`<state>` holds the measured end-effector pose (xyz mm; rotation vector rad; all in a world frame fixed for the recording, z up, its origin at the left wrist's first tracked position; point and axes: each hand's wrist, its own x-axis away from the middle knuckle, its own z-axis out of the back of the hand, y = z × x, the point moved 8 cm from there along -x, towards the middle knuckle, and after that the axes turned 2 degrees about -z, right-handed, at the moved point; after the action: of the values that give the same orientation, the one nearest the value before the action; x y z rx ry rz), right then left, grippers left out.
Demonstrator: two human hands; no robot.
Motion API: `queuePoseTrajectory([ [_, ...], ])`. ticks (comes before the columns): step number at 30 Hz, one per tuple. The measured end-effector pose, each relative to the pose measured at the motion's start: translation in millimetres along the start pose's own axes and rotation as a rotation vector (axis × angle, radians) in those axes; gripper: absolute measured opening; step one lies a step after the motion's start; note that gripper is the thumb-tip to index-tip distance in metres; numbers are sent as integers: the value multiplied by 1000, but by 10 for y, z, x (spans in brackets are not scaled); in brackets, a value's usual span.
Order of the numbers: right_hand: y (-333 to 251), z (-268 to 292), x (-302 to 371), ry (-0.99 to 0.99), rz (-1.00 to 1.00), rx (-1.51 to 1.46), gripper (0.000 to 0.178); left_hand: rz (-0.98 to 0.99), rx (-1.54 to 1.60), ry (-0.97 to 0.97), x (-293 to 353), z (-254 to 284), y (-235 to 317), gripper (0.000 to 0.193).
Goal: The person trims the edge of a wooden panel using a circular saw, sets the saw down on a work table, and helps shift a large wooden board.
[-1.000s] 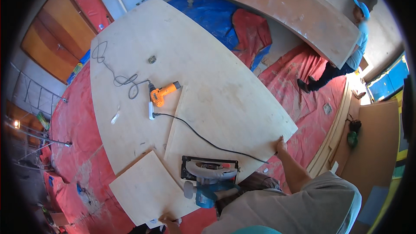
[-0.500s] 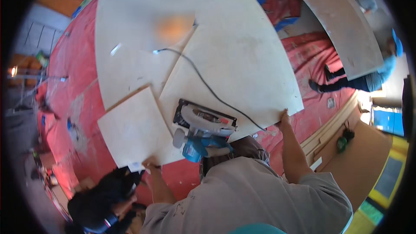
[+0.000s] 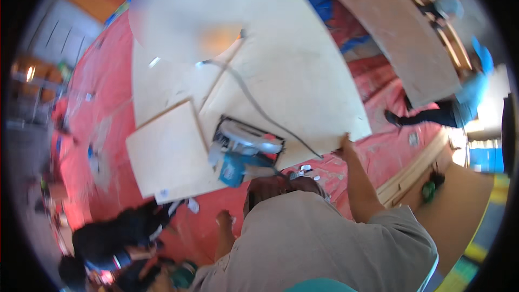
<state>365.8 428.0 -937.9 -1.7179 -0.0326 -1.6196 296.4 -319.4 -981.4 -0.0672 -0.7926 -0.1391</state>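
Observation:
My right hand point(image 3: 345, 145) grips the near right corner of a large pale board point(image 3: 292, 86), fingers wrapped over its edge. Off the boards, my left hand point(image 3: 224, 218) hangs above the red sheeting, near the front edge. It is small and blurred, so its fingers are unclear. Between my arms a teal and grey circular saw point(image 3: 238, 162) rests on the board's near edge. A dark cord point(image 3: 254, 100) runs over the board beside it. Left of the saw lies a smaller square pale panel point(image 3: 167, 148), on top of another large board.
Red sheeting point(image 3: 108, 130) covers the floor. At lower left a person in black point(image 3: 113, 238) bends close by. On the right, a person in blue point(image 3: 467, 100) stands behind a long brown board point(image 3: 400, 38). Stacked timber point(image 3: 416, 170) and a brown sheet point(image 3: 459, 200) lie at the right.
My left hand has let go of the small panel's near edge and moved down and right. My right hand stays on the board's corner. The person in black has shifted left and lower.

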Motion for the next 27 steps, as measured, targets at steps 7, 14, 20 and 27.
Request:
queuePoseTrajectory([
  [7, 367, -117, 399, -67, 103, 69, 64, 138, 1022, -171, 416, -10, 117, 25],
  [14, 1523, 296, 647, -30, 666, 1317, 20, 156, 1053, -232, 430, 571, 157, 40],
  [20, 3385, 1202, 418, -305, 446, 1834, 27, -5, 1034, -262, 314, 542, 468, 34],
  [27, 3005, 1530, 1156, 40, -172, 807, 31, -197, 780, -414, 387, 432, 637, 36],
])
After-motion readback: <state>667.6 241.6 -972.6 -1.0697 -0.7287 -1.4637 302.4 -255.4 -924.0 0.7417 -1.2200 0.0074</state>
